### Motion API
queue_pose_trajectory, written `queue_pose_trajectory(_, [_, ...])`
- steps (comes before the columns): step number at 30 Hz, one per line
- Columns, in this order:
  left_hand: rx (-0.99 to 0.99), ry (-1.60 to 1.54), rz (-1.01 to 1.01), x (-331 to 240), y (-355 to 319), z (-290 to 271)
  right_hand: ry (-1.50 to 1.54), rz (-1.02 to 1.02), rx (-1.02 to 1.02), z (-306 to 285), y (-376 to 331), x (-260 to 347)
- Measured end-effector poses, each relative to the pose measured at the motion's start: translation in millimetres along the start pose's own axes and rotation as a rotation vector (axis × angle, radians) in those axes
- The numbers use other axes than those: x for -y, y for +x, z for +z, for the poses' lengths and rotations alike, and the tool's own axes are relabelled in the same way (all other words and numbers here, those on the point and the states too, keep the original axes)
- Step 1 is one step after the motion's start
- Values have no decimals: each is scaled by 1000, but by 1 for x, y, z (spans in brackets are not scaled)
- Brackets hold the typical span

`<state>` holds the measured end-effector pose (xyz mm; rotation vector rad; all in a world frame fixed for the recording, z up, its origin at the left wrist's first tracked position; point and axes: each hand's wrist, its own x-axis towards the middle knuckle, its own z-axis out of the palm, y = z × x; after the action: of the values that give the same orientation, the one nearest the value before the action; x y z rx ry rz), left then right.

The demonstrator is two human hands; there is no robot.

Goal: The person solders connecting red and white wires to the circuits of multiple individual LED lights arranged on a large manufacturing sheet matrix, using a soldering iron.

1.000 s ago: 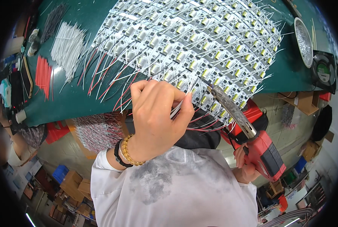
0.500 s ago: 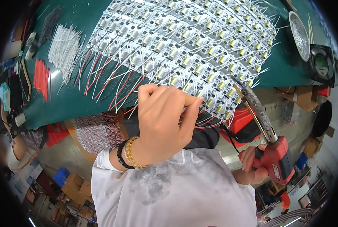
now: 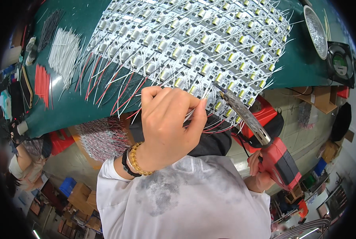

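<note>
My left hand [image 3: 172,123] is closed in a pinch at the near edge of a large panel of white circuit boards [image 3: 190,60]. Thin white wire [image 3: 205,94] shows at its thumb and fingertip. In my right hand [image 3: 260,175] is a red-and-black soldering gun [image 3: 282,164], gripped by its handle. The gun's long metal barrel slants up to the boards, and its tip is close to my left fingertips. Whether the tip touches a board cannot be made out. White, red and black wires stick out from the boards' rows.
Bundles of white wires [image 3: 64,53], red wires [image 3: 42,83] and black wires [image 3: 50,28] lie left on the green table [image 3: 78,109]. A round dish [image 3: 315,32] and a small black fan [image 3: 340,63] stand at the right. Below the table is a red-and-black case [image 3: 265,115].
The soldering gun has moved left, bringing its tip nearer my left fingertips. My left hand has shifted slightly left, and the board panel sits a little further left in view.
</note>
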<state>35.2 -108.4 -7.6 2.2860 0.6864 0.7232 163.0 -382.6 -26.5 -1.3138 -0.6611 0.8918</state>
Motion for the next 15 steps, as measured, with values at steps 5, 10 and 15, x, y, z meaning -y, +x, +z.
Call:
queue_pose_trajectory(5, [7,-8,-5,0,2,1,-112,-9,-93,12,2,13])
queue_pose_trajectory(10, [2,-4,11,2,1,1,-207,-27,-167,21,4,18])
queue_pose_trajectory(15, [-3,4,7,0,1,2,-148,-97,33,8,6,13])
